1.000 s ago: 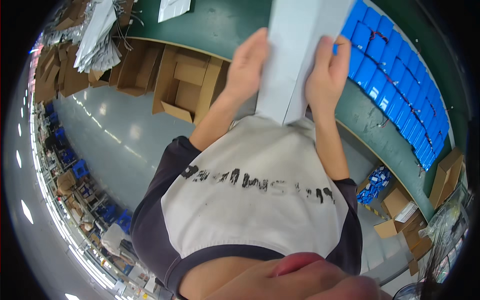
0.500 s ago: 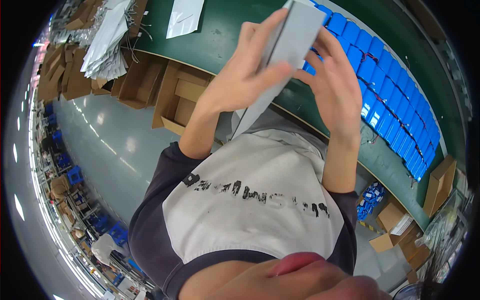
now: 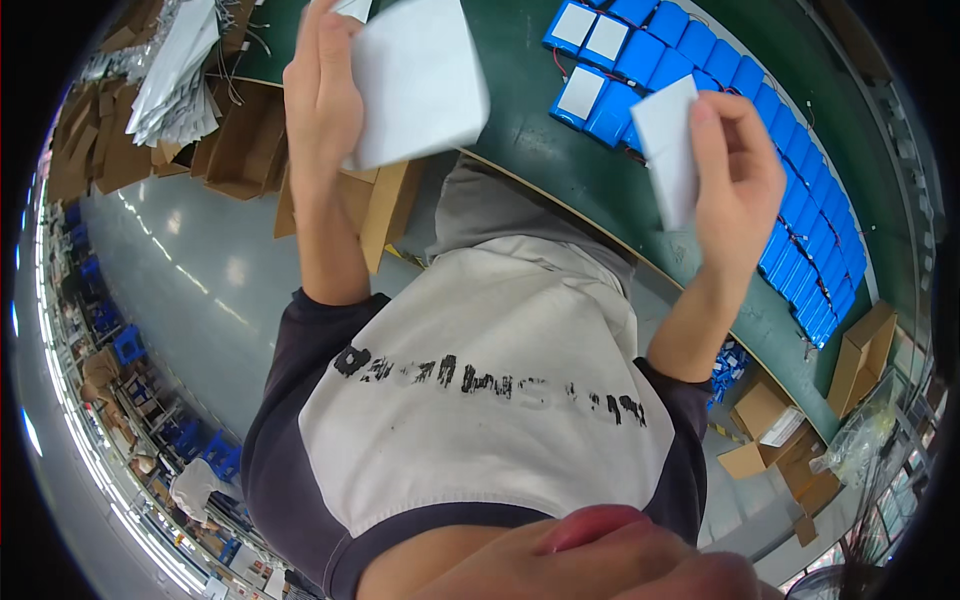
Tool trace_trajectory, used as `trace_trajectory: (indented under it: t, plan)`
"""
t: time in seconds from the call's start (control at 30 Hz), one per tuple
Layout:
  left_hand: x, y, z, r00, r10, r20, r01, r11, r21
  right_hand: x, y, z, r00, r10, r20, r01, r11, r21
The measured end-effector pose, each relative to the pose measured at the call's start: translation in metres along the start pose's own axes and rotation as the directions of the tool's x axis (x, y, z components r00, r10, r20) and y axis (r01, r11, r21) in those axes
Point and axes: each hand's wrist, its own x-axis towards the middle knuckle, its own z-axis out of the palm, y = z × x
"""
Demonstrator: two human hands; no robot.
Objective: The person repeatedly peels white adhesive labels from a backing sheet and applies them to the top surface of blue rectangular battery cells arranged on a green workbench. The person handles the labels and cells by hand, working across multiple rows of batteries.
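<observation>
My left hand [image 3: 325,100], raised at the upper left over the bench edge, is closed on a large white sheet [image 3: 420,85] with its broad face showing. Apart from it on the right, my right hand [image 3: 738,175] pinches a small white rectangular piece [image 3: 668,150] between thumb and fingers. That piece is held above rows of blue battery packs [image 3: 690,45], partly covering them. White rectangles lie on three of the packs at the near left end, one of them a white pad [image 3: 582,92]. Red and black wires run between the rows.
The green bench [image 3: 525,130] runs diagonally across the view. Open cardboard boxes [image 3: 240,150] stand on the left, with a pile of white sheets [image 3: 180,75] above them. At the right are another open carton [image 3: 865,355], a lower box [image 3: 765,425] and clear plastic wrap [image 3: 860,440].
My hands have moved apart, the left going left with the large white sheet. The right has moved right and now holds a small white piece separately. White rectangles on the packs have come into sight.
</observation>
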Motion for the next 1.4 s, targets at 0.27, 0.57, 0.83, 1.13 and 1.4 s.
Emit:
trace_trajectory:
  t: [0.27,0.57,0.83,1.13,1.4]
  plan:
    - [-0.028,-0.004,0.088,0.882,0.318,0.348,-0.437,0.828,0.351,0.055,0.036,-0.016,0.954,0.015,0.301,0.178,0.779,-0.602]
    - [-0.026,-0.009,0.133,0.817,0.432,0.381,-0.569,0.709,0.417,0.039,0.054,-0.007,0.952,-0.024,0.304,0.245,0.656,-0.714]
    - [-0.009,-0.006,0.145,0.79,0.514,0.335,-0.613,0.688,0.39,0.071,0.024,-0.038,0.959,-0.174,0.222,0.279,0.699,-0.658]
    - [0.028,-0.002,0.149,0.828,0.517,0.218,-0.558,0.724,0.404,0.118,0.034,-0.011,0.863,-0.094,0.497,0.386,0.757,-0.528]
    - [0.036,-0.013,0.163,0.82,0.519,0.242,-0.572,0.719,0.395,0.13,0.029,-0.018,0.879,0.036,0.476,0.264,0.793,-0.548]
